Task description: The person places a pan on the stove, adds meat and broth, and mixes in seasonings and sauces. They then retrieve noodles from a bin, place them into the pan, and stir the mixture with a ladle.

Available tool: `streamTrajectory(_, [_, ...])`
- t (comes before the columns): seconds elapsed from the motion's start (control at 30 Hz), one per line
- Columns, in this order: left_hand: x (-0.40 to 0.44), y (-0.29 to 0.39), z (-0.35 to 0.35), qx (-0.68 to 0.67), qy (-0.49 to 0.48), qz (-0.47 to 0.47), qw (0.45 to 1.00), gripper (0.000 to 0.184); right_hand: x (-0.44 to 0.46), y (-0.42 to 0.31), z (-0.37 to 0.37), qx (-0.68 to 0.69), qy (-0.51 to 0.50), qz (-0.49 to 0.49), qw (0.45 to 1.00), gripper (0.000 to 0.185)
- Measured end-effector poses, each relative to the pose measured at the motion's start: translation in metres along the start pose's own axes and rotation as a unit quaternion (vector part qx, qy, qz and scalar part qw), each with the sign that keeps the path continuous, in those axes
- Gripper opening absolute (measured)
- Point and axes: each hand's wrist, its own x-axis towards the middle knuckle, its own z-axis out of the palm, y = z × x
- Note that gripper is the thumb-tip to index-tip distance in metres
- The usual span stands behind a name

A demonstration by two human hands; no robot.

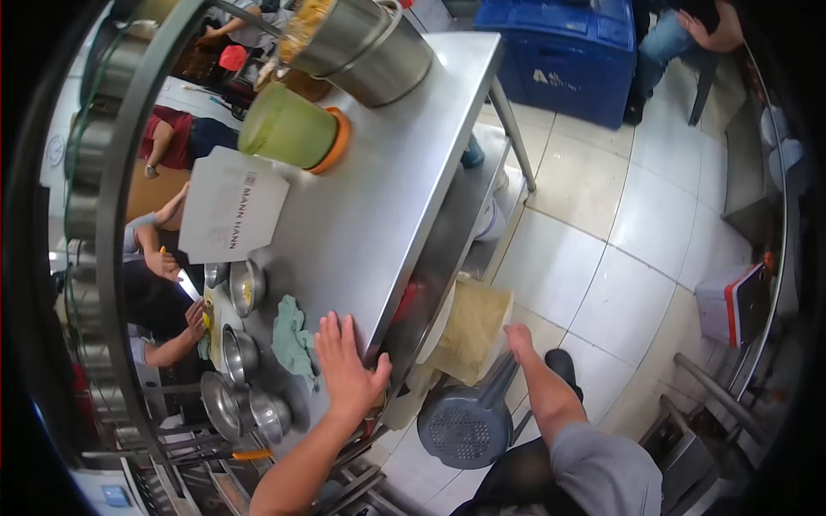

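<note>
My left hand point(344, 368) lies flat near the edge of the steel table point(379, 202), fingers spread and holding nothing. A crumpled green cloth point(293, 340) lies just left of it. Low at the table's right side, my right hand point(518, 340) is closed at the right rim of a white tub point(439, 328) filled with something tan and powdery-looking point(471, 327). Below the tub is a grey pan point(465, 427) with a dotted round face. Its long handle point(501, 380) runs up toward my right wrist, where its end is hidden.
Metal bowls point(241, 351), a white printed box point(237, 206), a green container point(288, 129) and large steel pots point(370, 56) stand on the table. Across it, a person's hands point(196, 318) work with a knife point(188, 285). A blue bin point(555, 60) stands beyond the tiled floor point(594, 258).
</note>
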Motion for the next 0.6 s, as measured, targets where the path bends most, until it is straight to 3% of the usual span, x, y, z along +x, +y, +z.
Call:
streamTrajectory(0.07, [-0.001,0.0,-0.002,-0.005,0.007,-0.005,1.0,0.092,-0.011,-0.009,-0.014,-0.034,-0.021,-0.007,0.999,0.027])
streamTrajectory(0.13, [-0.003,-0.001,-0.003,-0.014,0.003,-0.011,1.0,0.091,-0.038,-0.019,-0.031,0.045,0.027,0.009,0.999,0.022])
streamTrajectory(0.3, [-0.007,-0.005,-0.001,-0.02,0.005,-0.019,1.0,0.09,0.045,0.068,-0.078,-0.054,0.095,-0.093,0.99,0.019])
streamTrajectory(0.4, [-0.006,-0.008,0.001,-0.023,0.001,-0.019,1.0,0.088,0.012,0.044,-0.096,-0.065,0.136,-0.043,0.988,0.018])
streamTrajectory(0.57, [-0.007,-0.009,0.0,-0.024,0.007,-0.018,1.0,0.088,-0.003,0.062,-0.071,-0.041,0.103,-0.008,0.994,0.019])
streamTrajectory(0.6, [-0.008,-0.009,0.001,-0.026,0.009,-0.017,0.999,0.087,-0.01,0.063,-0.065,-0.067,0.041,-0.01,0.997,0.018])
